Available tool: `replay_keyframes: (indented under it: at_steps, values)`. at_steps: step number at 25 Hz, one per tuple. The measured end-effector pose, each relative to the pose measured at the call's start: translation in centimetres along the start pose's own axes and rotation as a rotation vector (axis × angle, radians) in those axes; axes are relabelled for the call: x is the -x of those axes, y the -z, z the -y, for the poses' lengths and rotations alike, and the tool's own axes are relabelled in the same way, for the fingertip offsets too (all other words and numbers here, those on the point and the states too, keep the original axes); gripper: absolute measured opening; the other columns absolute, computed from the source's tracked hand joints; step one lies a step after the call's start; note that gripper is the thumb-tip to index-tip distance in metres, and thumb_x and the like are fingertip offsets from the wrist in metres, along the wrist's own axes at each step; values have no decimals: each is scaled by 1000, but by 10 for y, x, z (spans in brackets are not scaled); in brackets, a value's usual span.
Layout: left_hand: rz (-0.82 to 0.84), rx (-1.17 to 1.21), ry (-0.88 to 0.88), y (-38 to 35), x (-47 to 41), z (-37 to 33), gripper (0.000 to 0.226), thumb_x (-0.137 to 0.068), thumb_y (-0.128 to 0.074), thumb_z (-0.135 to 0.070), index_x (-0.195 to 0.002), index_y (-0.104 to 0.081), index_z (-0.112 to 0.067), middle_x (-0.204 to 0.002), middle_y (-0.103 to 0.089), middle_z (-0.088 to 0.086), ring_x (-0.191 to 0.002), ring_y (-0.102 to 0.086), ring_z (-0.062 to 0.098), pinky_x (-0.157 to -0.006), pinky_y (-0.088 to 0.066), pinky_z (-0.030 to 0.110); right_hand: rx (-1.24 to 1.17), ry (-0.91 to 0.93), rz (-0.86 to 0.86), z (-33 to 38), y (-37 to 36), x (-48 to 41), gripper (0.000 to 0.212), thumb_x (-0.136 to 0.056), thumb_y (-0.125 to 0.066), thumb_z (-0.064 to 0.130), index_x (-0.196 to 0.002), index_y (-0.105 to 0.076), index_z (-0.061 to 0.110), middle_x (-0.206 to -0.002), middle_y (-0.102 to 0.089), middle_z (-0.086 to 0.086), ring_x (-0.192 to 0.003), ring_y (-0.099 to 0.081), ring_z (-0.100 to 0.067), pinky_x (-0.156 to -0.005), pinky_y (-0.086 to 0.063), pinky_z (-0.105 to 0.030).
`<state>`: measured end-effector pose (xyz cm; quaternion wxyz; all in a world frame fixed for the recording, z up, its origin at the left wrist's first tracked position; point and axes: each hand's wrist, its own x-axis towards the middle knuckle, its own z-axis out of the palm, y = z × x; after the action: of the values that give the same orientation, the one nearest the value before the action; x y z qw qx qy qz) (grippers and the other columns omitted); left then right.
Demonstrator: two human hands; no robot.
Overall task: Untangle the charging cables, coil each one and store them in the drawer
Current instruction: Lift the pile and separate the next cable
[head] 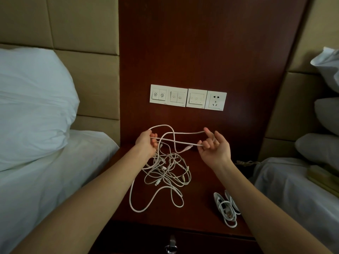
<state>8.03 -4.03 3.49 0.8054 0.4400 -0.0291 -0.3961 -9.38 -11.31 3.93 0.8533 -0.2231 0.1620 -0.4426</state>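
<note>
A tangle of white charging cables (165,173) lies on the dark wooden nightstand (201,180). My left hand (146,143) grips a white cable (183,133) raised above the tangle, and my right hand (214,147) pinches the same cable further along, so two strands stretch between the hands. A plug end (188,148) dangles below the strands. One coiled white cable (227,208) rests at the nightstand's front right. The drawer front with its metal handle (171,244) shows at the bottom edge, closed.
A row of white switches and a socket (188,98) sits on the wood wall panel behind. A bed with a white pillow (33,107) flanks the left; another bed with pillows (322,147) flanks the right.
</note>
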Motion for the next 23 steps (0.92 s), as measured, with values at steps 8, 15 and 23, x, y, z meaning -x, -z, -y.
replay_keyframes:
  at_steps: [8,15,23]
  values:
    - [-121,-217,-31,10,-27,-8,34,-98,-20,-7,-71,-40,-10,-60,-34,0,-22,-22,5,-30,-16,9,8,108,48,5,16,-8,31,-102,-34,28,-115,-60,15,-66,-49,7,-56,-41,-6,-66,-37,-23]
    - [-67,129,10,13,-33,-15,30,-100,-33,-21,-75,-45,-8,-63,-34,0,-57,-36,12,-50,-34,21,135,147,-76,7,31,-6,34,-100,-38,40,-110,-62,18,-34,-20,6,-31,-17,-7,-52,-23,-21]
    - [323,357,-85,20,-23,-18,21,-96,-35,-3,-86,-52,-9,-65,-61,3,-39,-46,5,-36,-30,12,494,241,-288,1,55,-25,26,-99,-44,32,-105,-64,15,-36,-27,7,-37,-25,-6,-50,-29,-24]
